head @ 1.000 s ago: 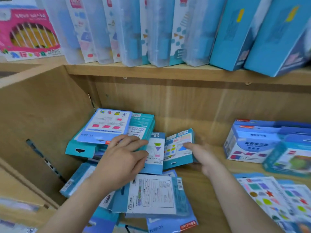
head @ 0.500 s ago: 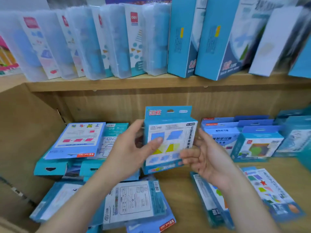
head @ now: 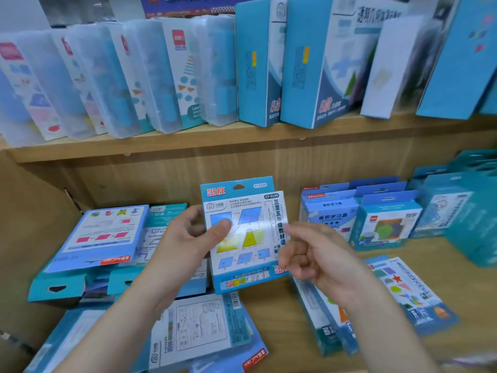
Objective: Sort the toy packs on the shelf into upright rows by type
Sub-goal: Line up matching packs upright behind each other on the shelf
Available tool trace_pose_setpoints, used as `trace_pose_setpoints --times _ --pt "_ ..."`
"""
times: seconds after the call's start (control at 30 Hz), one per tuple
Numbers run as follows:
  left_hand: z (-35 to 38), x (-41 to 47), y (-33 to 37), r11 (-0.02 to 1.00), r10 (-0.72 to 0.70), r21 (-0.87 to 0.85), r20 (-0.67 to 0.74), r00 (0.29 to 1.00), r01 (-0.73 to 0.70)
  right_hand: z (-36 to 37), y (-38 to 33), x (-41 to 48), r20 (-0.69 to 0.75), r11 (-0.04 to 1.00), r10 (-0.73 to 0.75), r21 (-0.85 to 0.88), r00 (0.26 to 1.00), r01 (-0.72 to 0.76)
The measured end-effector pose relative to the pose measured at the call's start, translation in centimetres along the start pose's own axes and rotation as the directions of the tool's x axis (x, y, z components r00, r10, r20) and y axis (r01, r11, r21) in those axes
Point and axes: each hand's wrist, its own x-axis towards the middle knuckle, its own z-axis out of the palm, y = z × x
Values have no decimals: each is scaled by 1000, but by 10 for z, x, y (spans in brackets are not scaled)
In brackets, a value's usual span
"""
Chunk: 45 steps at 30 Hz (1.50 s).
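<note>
Most of the lower shelf [head: 271,319] looks unsorted to me: only the row of packs [head: 387,219] at its back right corner stands upright, while a heap of packs [head: 102,238] lies flat and overlapping along the left side and some loose packs [head: 403,289] lie flat near the front right edge. One blue shape pack [head: 242,238] is upright in the air above the middle of the shelf, the left hand [head: 185,238] keeping a grip on its left edge, thumb across the front. The right hand [head: 317,257] is curled at the pack's right edge, and I can't tell whether its grip has the pack.
</note>
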Motion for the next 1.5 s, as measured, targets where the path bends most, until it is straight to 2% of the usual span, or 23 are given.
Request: trace_pose_setpoints --times 0.1,0.23,0.3,0.4,0.47,0.7,0.8,0.9,0.97,1.07,1.27,1.33,1.4,1.5 --pt "0 8 -6 993 -34 112 102 994 23 -3 7 -3 -30 987 -18 -158 999 13" --pt "8 24 -9 906 20 416 144 989 -79 -13 13 -3 -115 943 -87 -329 990 44" --pt "13 39 -10 797 84 589 107 991 -131 -21 13 -6 -168 927 -141 -368 976 70" --pt "24 67 -12 553 188 819 60 980 -156 -40 15 -14 -238 906 -179 -419 955 65" --pt "32 87 -22 526 184 840 40 982 -133 -57 18 -19 -286 877 -203 -479 936 44" --pt "64 136 -74 627 109 774 28 994 -90 -99 33 -19 -338 753 -288 -658 896 -6" --pt "67 138 -90 683 192 726 -82 978 -73 -106 37 -15 -332 705 -311 -709 891 -18" --pt "68 138 -93 707 292 696 -124 948 -127 -109 34 -5 -274 582 -380 -813 884 -2" --pt "70 137 -91 634 324 755 -61 944 -169 -107 29 5 -207 493 -421 -869 883 31" --pt "74 136 -87 437 278 880 65 958 -187 -102 22 26 -101 317 -436 -947 894 47" --pt "76 136 -78 120 253 981 119 960 -154 -96 16 56 -66 60 -355 -997 932 -48" --pt "77 135 -76 55 252 985 146 957 -165 -98 19 60 -88 -2 -339 -996 937 -94" --pt "79 137 -75 42 239 988 137 961 -151 -100 21 60 -88 -44 -331 -993 939 -109" --pt "84 135 -70 -28 196 992 123 973 -120 -103 18 54 -35 -47 -305 -998 952 -52"
